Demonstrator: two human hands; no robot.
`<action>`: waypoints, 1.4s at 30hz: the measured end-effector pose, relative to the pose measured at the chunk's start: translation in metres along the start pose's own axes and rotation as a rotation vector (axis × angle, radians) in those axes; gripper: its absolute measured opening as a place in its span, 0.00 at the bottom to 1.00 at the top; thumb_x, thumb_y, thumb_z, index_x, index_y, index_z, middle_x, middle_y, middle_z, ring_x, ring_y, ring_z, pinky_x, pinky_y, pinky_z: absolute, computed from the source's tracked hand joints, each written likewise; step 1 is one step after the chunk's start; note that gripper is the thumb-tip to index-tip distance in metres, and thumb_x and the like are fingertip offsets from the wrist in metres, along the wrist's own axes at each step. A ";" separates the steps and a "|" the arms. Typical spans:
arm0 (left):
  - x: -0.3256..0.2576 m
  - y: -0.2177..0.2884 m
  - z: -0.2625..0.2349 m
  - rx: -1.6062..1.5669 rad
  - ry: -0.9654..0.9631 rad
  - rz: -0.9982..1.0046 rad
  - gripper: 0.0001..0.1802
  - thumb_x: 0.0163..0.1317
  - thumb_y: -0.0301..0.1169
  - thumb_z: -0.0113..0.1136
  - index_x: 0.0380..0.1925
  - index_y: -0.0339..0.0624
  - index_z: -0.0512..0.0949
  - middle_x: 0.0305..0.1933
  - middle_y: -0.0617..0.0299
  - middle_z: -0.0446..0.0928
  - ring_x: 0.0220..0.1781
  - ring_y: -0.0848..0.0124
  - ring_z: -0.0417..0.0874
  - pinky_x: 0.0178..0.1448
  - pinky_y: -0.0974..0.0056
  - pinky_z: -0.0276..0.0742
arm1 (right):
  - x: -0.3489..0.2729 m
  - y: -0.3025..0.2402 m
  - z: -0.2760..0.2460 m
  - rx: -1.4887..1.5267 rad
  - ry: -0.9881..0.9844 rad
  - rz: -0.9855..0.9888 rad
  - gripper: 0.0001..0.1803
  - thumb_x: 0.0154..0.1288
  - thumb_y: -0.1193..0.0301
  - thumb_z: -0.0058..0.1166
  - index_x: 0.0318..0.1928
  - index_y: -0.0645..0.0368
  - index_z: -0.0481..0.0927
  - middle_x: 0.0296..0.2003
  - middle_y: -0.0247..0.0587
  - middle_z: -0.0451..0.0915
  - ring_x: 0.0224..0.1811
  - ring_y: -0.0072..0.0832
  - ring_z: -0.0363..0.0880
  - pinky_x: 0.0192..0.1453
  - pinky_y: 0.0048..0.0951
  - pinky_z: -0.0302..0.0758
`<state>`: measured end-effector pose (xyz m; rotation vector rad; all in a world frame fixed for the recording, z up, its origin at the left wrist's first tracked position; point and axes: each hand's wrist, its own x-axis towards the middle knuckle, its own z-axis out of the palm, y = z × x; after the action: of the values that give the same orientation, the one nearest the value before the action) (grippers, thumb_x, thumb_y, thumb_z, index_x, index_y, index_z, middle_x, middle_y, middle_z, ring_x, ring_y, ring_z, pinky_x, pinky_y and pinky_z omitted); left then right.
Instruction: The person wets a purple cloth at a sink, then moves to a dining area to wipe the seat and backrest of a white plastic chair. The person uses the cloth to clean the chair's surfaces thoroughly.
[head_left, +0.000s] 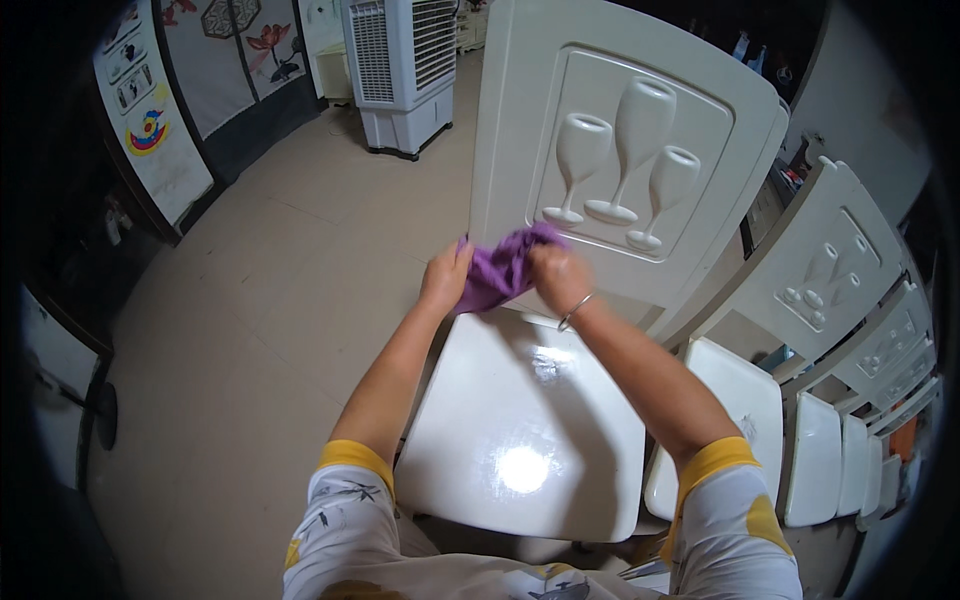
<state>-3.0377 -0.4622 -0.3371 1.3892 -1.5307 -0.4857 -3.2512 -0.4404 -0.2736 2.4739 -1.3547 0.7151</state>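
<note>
Tiled flooring [290,260] and a white air cooler [400,70] framed the scene as a person bent over a white plastic chair [520,420] whose backrest [610,130] bore three moulded goblets. Both hands met at the foot of that backrest, above the glossy seat: the left hand [446,277] was clenched on one end of a purple cloth [500,270], the right hand [560,278], a bangle [575,311] at its wrist, gripped the other. The cloth looked light, limp and easily bunched, best taken by a gathered fistful, and unlikely to slip or break. Its full size stayed hidden inside the two fists, and whether it was damp could not be judged. More matching chairs [850,300] at right were cut off by the dark rim of the lens.
</note>
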 end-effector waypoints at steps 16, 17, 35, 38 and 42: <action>0.038 0.041 0.018 -0.342 0.138 -0.005 0.27 0.70 0.49 0.50 0.52 0.33 0.73 0.47 0.55 0.78 0.49 0.67 0.76 0.57 0.62 0.70 | -0.001 -0.015 -0.008 0.216 0.019 0.115 0.12 0.58 0.68 0.55 0.42 0.58 0.75 0.28 0.50 0.80 0.31 0.47 0.81 0.34 0.45 0.77; 0.027 0.041 0.018 -0.306 0.138 -0.030 0.26 0.72 0.48 0.48 0.54 0.33 0.72 0.49 0.58 0.77 0.50 0.70 0.75 0.58 0.64 0.69 | -0.005 -0.017 -0.014 0.239 0.037 0.084 0.13 0.58 0.68 0.56 0.42 0.59 0.74 0.29 0.49 0.80 0.32 0.46 0.81 0.35 0.44 0.78; 0.073 0.138 0.013 -0.034 0.576 0.478 0.33 0.68 0.40 0.52 0.66 0.30 0.58 0.69 0.40 0.60 0.71 0.46 0.58 0.73 0.52 0.53 | 0.062 0.038 -0.139 0.033 0.578 0.007 0.11 0.56 0.70 0.57 0.40 0.56 0.74 0.24 0.47 0.78 0.28 0.46 0.79 0.31 0.46 0.75; 0.074 0.117 0.011 -0.110 0.583 0.291 0.41 0.64 0.43 0.58 0.68 0.31 0.53 0.69 0.38 0.59 0.70 0.43 0.59 0.72 0.52 0.55 | 0.051 0.036 -0.107 0.040 0.579 0.088 0.11 0.56 0.70 0.58 0.37 0.56 0.71 0.23 0.46 0.77 0.26 0.45 0.78 0.31 0.45 0.75; 0.037 0.066 0.037 0.076 0.463 0.167 0.37 0.64 0.43 0.56 0.67 0.33 0.57 0.68 0.40 0.60 0.68 0.44 0.63 0.69 0.52 0.60 | 0.002 0.027 -0.049 0.036 0.299 0.160 0.07 0.56 0.69 0.56 0.33 0.56 0.72 0.22 0.47 0.78 0.24 0.45 0.79 0.27 0.45 0.76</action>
<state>-3.0983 -0.4892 -0.2861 1.3052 -1.2765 0.0026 -3.2879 -0.4356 -0.2315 2.1891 -1.4421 1.1035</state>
